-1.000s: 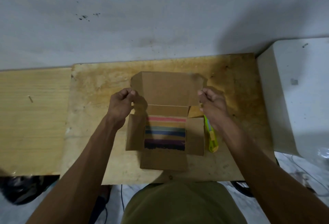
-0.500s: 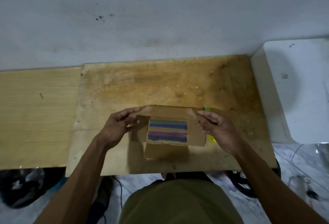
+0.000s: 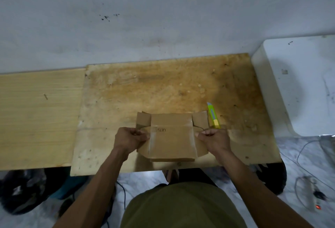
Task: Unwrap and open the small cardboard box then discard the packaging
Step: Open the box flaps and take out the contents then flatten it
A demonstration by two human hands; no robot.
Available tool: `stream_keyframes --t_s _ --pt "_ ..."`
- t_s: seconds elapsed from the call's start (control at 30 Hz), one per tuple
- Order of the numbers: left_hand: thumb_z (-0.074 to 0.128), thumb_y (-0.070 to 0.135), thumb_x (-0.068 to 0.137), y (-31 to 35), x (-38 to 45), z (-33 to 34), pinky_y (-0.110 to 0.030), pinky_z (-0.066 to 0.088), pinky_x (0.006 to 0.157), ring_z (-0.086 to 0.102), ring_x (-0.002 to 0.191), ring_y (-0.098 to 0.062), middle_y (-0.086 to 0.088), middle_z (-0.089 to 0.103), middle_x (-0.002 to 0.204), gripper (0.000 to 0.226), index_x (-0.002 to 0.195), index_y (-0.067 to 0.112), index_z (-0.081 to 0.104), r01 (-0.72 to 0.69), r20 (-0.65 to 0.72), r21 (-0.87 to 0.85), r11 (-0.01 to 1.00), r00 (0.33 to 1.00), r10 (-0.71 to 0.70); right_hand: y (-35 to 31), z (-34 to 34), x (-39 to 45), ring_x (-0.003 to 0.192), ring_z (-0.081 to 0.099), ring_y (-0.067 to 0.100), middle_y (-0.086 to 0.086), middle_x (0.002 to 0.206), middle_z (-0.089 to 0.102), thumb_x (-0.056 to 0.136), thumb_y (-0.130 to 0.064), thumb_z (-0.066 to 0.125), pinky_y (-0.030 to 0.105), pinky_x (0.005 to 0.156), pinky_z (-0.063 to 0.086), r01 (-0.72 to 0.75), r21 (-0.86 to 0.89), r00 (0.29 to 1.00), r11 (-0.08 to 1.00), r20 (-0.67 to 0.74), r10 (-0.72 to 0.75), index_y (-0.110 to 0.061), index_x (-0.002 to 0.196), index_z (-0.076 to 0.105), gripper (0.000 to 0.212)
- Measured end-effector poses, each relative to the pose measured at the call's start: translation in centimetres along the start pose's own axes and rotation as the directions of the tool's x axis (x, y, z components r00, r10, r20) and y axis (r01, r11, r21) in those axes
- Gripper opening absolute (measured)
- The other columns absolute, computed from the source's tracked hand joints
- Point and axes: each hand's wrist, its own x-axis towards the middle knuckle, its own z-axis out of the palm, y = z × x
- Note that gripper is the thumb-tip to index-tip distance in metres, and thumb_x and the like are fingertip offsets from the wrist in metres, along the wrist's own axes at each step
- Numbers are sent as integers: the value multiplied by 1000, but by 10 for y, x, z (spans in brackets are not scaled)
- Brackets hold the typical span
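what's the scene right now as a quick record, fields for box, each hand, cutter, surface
box: cardboard box, top panel folded over, side flaps sticking out, handwriting on top
left hand: left hand pinching the box's left flap
right hand: right hand pinching the box's right flap
cutter: green and yellow utility knife lying beside the box's right flap, not held
surface: stained plywood board, box near its front edge
contents: hidden

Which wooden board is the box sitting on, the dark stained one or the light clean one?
The cardboard box sits on the darker, stained board, with the green cutter. The pale, clean board to its left holds neither.
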Motion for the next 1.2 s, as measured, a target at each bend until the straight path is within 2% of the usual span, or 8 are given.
stream_keyframes --t_s 0.2,0.37,0.47,0.63,0.73,0.9,1.07,1.2 --pt "75 21 68 -19 0 16 -27 48 57 66 68 -26 -6 69 67 12 64 12 69 -27 -118 348 937 990 72 9 15 -5 75 63 18 -3 75 67 75 -24 78 24 65 44 71 -289 995 955 -43 -87 -18 71 64 16" --pt "65 31 75 -24 0 25 -37 56 70 65 81 -37 -13 68 86 16 81 17 62 -19 -185 410 912 977 104 11 22 -8 78 62 27 2 79 63 74 -33 76 28 61 41 59 -453 989 890 -93 -113 -17 87 54 30" --pt "78 40 69 -30 1 23 -42 56 75 64 89 -36 -13 64 98 47 97 12 54 11 -184 475 880 979 88 10 24 -12 84 64 30 4 84 62 74 -38 78 30 63 43 55 -530 981 846 -131 -146 -18 95 51 40" --pt "89 48 56 -35 7 20 -46 51 82 57 108 -35 -12 54 116 86 121 11 45 54 -193 425 904 981 32 16 25 -12 111 53 38 14 121 51 60 -46 87 49 75 51 55 -555 955 830 -213 -205 -13 122 36 86" --pt "89 43 58 -38 8 24 -37 51 75 61 103 -32 -12 62 114 76 118 11 55 56 -169 363 930 986 7 20 24 -13 120 45 39 19 127 50 63 -48 85 51 79 50 17 -553 959 833 -225 -169 -9 132 34 95" --pt "82 31 67 -38 -1 31 -38 53 74 63 93 -33 -9 65 104 49 108 18 58 53 -214 311 949 977 16 18 32 -19 112 55 38 17 114 63 74 -44 78 46 80 52 19 -535 963 845 -217 -159 -12 125 44 69" --pt "65 32 84 -36 -15 45 -38 51 64 63 77 -36 -9 65 85 19 90 15 57 -171 -168 550 817 936 310 19 42 -32 109 59 37 15 120 63 87 -27 68 41 79 48 157 -520 958 840 -128 -258 -14 133 42 55" --pt "50 38 98 -34 -22 58 -40 52 66 65 78 -37 -9 64 88 30 91 12 62 -267 -100 624 734 905 414 25 54 -40 113 57 32 13 129 55 92 -19 58 40 83 50 343 -588 899 732 -21 -438 -10 140 43 51"
